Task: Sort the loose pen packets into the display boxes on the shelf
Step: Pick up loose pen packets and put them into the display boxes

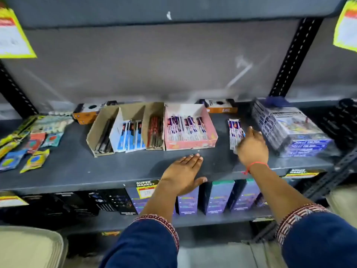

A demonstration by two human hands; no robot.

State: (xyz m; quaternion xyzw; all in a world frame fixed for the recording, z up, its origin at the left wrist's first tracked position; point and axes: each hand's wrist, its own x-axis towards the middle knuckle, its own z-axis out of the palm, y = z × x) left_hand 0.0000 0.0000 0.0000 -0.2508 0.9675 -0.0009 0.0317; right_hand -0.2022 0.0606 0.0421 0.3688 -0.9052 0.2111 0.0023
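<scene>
A pink display box (190, 145) on the grey shelf (116, 171) holds several purple-and-white pen packets. Left of it stands a brown cardboard box (92, 136) with compartments of dark, blue-and-white and red packets. To the right of the pink box lie loose purple-and-white pen packets (234, 130). My right hand (252, 147) is on their near end, fingers curled around them. My left hand (183, 171) rests flat on the shelf's front edge, palm down, fingers together, holding nothing.
Stacked clear-wrapped boxes (293, 132) sit close to the right of my right hand. Colourful small packets (29, 144) lie scattered at the left. Two orange-and-white boxes (87, 113) stand behind the display boxes. Purple cartons (218, 198) fill the lower shelf. Black uprights frame both sides.
</scene>
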